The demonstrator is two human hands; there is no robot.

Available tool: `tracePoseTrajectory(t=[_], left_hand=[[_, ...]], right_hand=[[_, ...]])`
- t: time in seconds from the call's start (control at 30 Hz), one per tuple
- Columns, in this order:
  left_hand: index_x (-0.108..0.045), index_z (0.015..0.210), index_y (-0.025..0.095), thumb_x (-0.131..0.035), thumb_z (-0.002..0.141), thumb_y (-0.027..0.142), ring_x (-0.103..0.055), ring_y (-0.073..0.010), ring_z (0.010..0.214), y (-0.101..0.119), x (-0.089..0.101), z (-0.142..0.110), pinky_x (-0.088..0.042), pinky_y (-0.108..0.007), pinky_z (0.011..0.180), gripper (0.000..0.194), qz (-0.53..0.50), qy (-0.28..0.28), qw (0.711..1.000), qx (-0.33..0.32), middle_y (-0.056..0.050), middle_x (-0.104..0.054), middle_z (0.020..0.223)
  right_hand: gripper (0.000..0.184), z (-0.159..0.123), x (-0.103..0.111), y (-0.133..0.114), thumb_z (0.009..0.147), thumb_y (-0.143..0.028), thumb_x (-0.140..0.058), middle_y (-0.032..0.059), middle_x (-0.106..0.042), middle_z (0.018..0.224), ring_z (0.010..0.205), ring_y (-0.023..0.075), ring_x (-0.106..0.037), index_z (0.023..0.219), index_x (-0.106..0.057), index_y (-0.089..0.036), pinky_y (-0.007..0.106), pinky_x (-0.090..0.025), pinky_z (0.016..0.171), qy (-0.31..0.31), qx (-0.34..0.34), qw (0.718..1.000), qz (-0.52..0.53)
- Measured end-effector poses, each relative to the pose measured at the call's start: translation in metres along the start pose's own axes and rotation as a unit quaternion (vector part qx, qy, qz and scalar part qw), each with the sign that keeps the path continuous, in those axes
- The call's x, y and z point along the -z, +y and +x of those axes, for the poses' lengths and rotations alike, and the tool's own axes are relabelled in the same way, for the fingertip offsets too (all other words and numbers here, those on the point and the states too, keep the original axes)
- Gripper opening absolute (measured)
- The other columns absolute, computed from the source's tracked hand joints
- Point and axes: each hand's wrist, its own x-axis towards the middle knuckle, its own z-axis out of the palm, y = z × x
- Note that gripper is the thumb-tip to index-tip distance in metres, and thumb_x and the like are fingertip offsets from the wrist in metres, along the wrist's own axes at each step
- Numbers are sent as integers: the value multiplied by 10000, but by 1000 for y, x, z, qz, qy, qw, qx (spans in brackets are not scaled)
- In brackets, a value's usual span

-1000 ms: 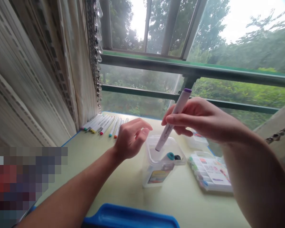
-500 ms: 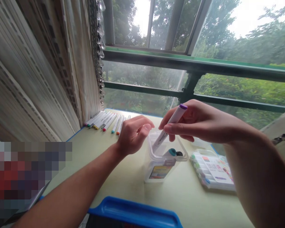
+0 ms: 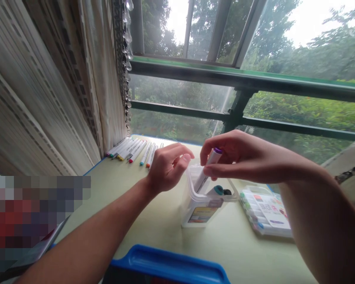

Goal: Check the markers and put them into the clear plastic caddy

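Observation:
In my right hand [image 3: 242, 157] is a white marker [image 3: 201, 181] with a purple end, pinched between thumb and fingers. It tilts, its lower part inside a clear plastic box [image 3: 185, 211] and its purple end up. Inside that box I also see a teal-ended marker [image 3: 218, 190] and a black-ended marker [image 3: 227, 192]. My left hand [image 3: 168, 167] hovers at the box's left rim, fingers curled in with nothing visible in them; whether it touches the rim I cannot tell. Behind it lie several white markers [image 3: 136, 152] in a row, the nearest partly hidden.
To the right lies a flat clear case of markers [image 3: 263, 213], partly behind my right forearm. A blue tray edge [image 3: 171, 262] is at the front of the pale tabletop [image 3: 154, 225]. A curtain [image 3: 97, 90] hangs left; a window with a green rail [image 3: 189, 73] is behind.
My right hand has lowered the purple-ended marker deeper into the clear box. My left hand has stayed nearly still beside the rim.

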Motion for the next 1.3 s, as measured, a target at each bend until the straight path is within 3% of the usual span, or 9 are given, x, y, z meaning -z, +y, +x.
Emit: tracePoseTrajectory(t=[0.43,0.9,1.3], left_hand=[[-724,772,168,-481,1002,302,-584,-160,644,1,2,1,-424,-303,619,360,-12,-12,1000,-1,-49,-702,735],[-721,789,150,-500,988,275,-598,-147,631,-2,0,0,-419,-284,603,323,5,-2,1000,-9,-42,-701,730],[-723,784,134,-511,979,270,-587,-134,602,-4,-1,0,-400,-276,577,318,11,0,1000,-11,-44,-703,726]], right_hand=[[215,3,-7,-8,767,-269,-856,-76,-513,602,512,47,-364,861,-724,-127,172,-282,439,16,1,1000,-24],[78,-10,0,-14,851,-175,-765,-55,-528,613,533,58,-390,893,-758,-110,178,-295,446,30,24,999,-30],[212,-7,-3,-13,917,-279,-687,-53,-503,542,487,66,-402,967,-811,-113,193,-292,434,-19,20,987,-156]])
